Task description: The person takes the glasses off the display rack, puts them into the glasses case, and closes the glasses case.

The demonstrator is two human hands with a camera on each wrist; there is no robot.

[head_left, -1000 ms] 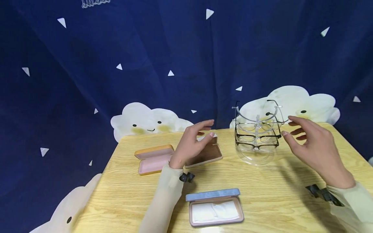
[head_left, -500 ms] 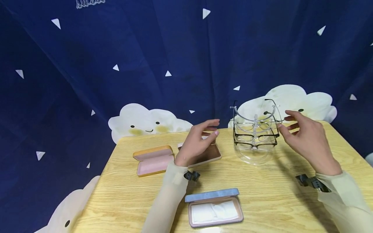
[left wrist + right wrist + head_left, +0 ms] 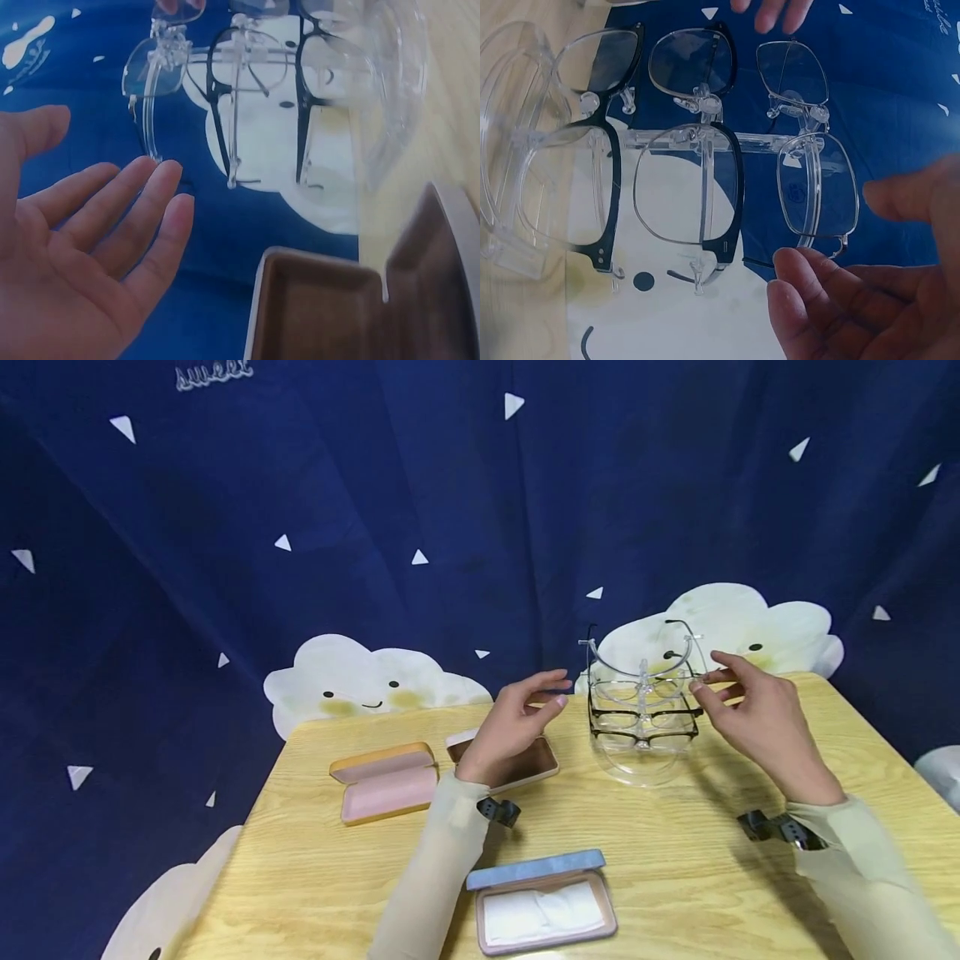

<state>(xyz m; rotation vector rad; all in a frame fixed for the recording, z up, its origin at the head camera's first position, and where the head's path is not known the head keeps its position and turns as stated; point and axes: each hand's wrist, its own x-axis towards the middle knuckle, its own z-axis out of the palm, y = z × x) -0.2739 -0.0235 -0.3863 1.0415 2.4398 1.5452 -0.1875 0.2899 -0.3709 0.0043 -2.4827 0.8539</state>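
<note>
A clear display stand [image 3: 643, 774] bears 3 pairs of glasses, one above another. Thin metal rims mark the top glasses [image 3: 816, 184]; the middle glasses [image 3: 733, 195] and bottom glasses [image 3: 609, 196] have dark upper rims. My right hand [image 3: 761, 718] is at the right side of the top pair, thumb and fingers spread about the lens edge and hinge; no grip shows in the right wrist view. My left hand [image 3: 513, 727] hovers left of the stand with loosely extended fingers and nothing in it. Below it lies an open brown-lined glasses case [image 3: 322, 307], partly hidden by that hand.
An open orange glasses case [image 3: 390, 789] with pink lining lies on the left of the wooden table [image 3: 330, 877]. Nearer me stands an open blue-lidded glasses case [image 3: 536, 868] holding a folded white cloth [image 3: 543, 914]. A dark blue curtain [image 3: 450, 468] hangs behind the table.
My right hand has moved left to the side of the top glasses. My left hand has shifted slightly right, toward the stand. The view has turned a little to the right.
</note>
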